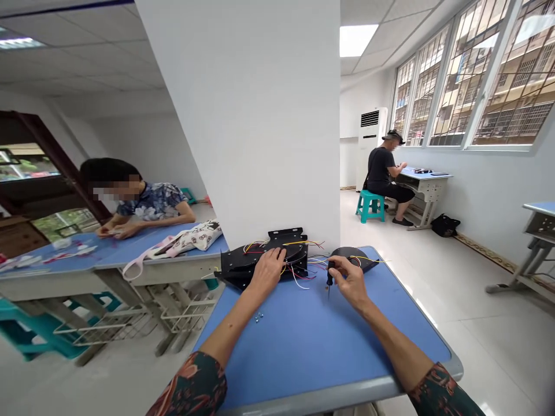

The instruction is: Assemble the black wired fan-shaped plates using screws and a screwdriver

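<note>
My left hand (pixel 269 269) lies over the near side of a stack of black blower fans and plates (pixel 236 260), fingers stretched across the top. Red, yellow and white wires stick out of the stack. In my right hand (pixel 350 281) is a small black-handled screwdriver (pixel 330 271), gripped between thumb and fingers with its thin shaft pointing down over the table. Just behind that hand sits a separate round black fan (pixel 366 257) with yellow wires, partly covered by my fingers. Several small screws (pixel 259 317) lie loose on the blue tabletop (pixel 303 352).
A white pillar (pixel 260 127) rises behind the table. To the left, a person (pixel 151 205) works at another blue table, where a patterned cloth bag (pixel 199 237) lies. Farther right, a person (pixel 384 173) sits on a green stool (pixel 371 205) by the windows.
</note>
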Motion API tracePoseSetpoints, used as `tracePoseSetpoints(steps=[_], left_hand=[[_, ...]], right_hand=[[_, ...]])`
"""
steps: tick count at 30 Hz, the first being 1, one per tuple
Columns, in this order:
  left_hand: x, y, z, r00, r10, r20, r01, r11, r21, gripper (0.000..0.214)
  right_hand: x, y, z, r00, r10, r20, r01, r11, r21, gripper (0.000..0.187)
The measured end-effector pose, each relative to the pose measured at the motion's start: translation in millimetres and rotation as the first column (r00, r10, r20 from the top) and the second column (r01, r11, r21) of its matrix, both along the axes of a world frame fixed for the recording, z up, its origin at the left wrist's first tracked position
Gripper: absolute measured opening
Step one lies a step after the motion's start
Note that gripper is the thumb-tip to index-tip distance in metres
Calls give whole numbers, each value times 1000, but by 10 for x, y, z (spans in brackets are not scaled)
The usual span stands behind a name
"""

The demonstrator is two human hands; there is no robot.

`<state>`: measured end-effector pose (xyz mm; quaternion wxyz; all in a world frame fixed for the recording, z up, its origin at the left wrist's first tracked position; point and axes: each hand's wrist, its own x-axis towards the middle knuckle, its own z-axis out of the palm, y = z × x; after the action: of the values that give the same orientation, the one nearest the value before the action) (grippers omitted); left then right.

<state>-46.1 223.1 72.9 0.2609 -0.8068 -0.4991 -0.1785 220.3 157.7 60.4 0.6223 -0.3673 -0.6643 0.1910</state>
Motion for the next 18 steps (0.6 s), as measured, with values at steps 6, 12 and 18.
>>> tracePoseSetpoints(steps=[6, 12, 18], left_hand=[[-160, 97, -14, 989, -146, -30, 146, 989, 30, 36], [-221, 182, 18, 994, -107, -17, 107, 993, 43, 38], [-119, 232, 81, 998, -59, -8, 59, 998, -22, 40]], right_hand=[[120, 33, 39, 995, -32, -91, 27, 998, -55, 25], [158, 63, 11, 992, -13, -127, -3, 992, -124, 31], [194, 113, -21, 992, -41, -117, 25, 991, -135, 34]])
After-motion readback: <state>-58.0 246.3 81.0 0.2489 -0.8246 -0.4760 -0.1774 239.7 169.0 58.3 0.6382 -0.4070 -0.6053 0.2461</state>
